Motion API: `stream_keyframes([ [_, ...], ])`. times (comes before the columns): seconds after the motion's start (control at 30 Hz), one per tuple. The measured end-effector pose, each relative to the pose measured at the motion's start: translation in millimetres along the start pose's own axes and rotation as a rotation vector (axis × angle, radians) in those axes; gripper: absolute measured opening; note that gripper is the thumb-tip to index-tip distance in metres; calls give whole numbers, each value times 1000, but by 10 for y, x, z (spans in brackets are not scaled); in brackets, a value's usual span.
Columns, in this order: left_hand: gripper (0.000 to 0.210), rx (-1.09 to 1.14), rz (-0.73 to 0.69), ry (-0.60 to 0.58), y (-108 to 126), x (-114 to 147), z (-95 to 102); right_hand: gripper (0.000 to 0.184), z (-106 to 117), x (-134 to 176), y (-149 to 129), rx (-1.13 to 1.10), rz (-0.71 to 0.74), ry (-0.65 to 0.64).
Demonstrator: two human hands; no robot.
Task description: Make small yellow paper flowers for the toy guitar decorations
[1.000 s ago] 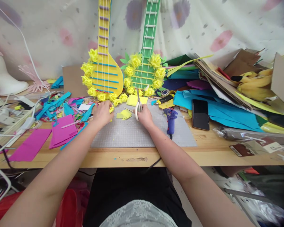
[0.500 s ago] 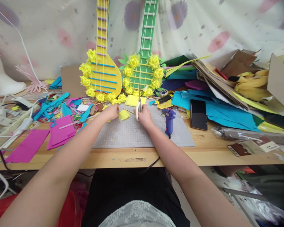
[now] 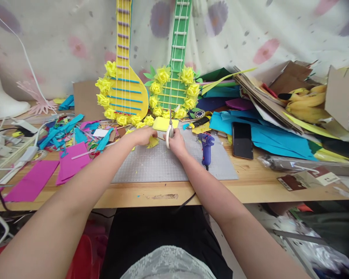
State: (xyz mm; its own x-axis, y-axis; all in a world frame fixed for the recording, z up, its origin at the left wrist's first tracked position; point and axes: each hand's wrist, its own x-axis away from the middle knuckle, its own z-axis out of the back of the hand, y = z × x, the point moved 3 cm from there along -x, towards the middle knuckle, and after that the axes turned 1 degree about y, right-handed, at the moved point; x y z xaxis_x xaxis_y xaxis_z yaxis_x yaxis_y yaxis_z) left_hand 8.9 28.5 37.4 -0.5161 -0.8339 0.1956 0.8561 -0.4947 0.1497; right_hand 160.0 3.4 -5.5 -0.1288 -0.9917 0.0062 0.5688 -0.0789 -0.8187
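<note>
White-handled scissors [image 3: 168, 136] are in my right hand [image 3: 178, 143], over the cutting mat [image 3: 151, 166], with their blades pointing away from me. A thin stick [image 3: 160, 138] shows between my two hands, its end beside the right fingers. My left hand [image 3: 146, 136] is closed at the edge of a small yellow paper piece [image 3: 153, 143], its fingertips partly hidden. Just beyond the hands lies a yellow stack of paper [image 3: 164, 124]. A blue glue gun [image 3: 207, 149] rests on the mat to the right.
Behind the mat stand a yellow paper guitar [image 3: 129, 93] and a green one [image 3: 174, 91], both trimmed with yellow flowers. Paper scraps [image 3: 62, 130] and magenta sheets [image 3: 72, 162] lie left. A phone [image 3: 242, 140], blue paper [image 3: 279, 135] and cardboard [image 3: 267, 93] are right.
My left hand has moved right, onto the small yellow paper piece, which it now partly covers. My right hand keeps the scissors in nearly the same place. The view has shifted slightly.
</note>
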Motion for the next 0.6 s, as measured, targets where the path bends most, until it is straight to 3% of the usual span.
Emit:
stream_keyframes([
  [0.2, 42, -152, -35, -26, 87, -32, 51, 34, -24, -18, 27, 15, 10, 7],
  [0.37, 25, -121, -33, -5, 77, -34, 47, 32, -10, -8, 7, 30, 1, 8],
  [0.5, 14, 97, -21, 121, -10, 7, 68, 34, -10, -19, 23, -26, -6, 24],
  [0.6, 10, 557, 151, 250, -100, 80, 81, 38, -23, -39, 43, -225, -32, -12],
])
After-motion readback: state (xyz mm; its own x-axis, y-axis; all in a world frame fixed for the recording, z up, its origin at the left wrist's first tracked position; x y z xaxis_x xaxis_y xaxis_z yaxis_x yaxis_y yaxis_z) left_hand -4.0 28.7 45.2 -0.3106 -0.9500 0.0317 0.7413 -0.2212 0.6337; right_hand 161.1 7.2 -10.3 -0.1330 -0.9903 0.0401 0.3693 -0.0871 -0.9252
